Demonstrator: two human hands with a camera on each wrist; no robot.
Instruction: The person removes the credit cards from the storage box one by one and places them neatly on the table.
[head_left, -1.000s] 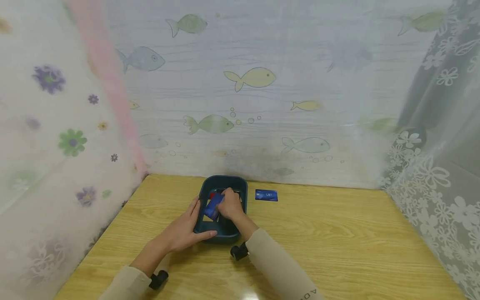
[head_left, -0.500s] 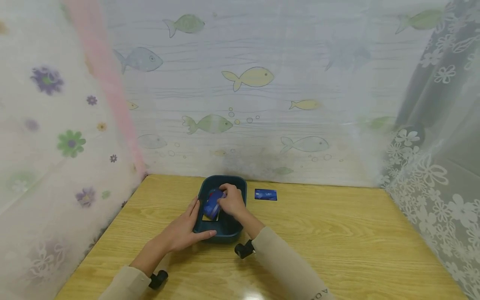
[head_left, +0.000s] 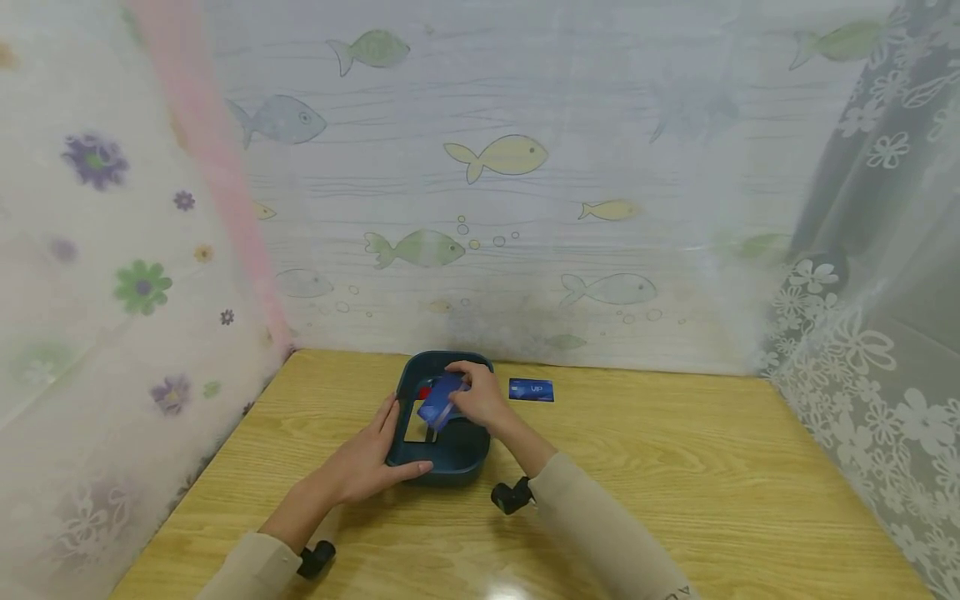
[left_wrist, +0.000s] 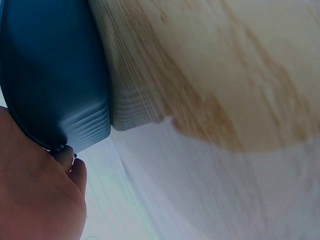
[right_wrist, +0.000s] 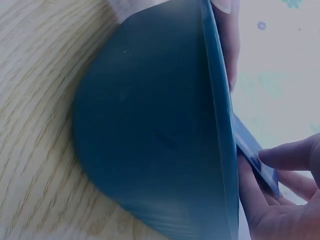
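In the head view, a deep dark-teal plastic bin (head_left: 442, 477) stands on the wooden table. My right hand (head_left: 480, 398) is over its right side, pinching a blue card (head_left: 438, 400) between thumb and fingers. The right wrist view shows that blue card (right_wrist: 252, 155) tilted, just beyond the bin's rim, with the thumb on one face. My left hand (head_left: 358, 465) rests against the bin's left and near sides, fingers straight along the rim and thumb across the near edge. Below the held card, a small red thing (head_left: 424, 392) and a pale yellowish piece (head_left: 417, 427) show inside the bin.
Another blue card (head_left: 532, 390), printed "VIP", lies flat on the table (head_left: 675, 483) right of the bin. Behind the table hangs a fish-print curtain (head_left: 510, 250); flowered sheets close off both sides. A black camera mount (head_left: 512, 496) sits at the right wrist.
My right hand has lifted and shifted slightly right with the blue card, uncovering more of the bin's floor. The left hand and the VIP card stay put.
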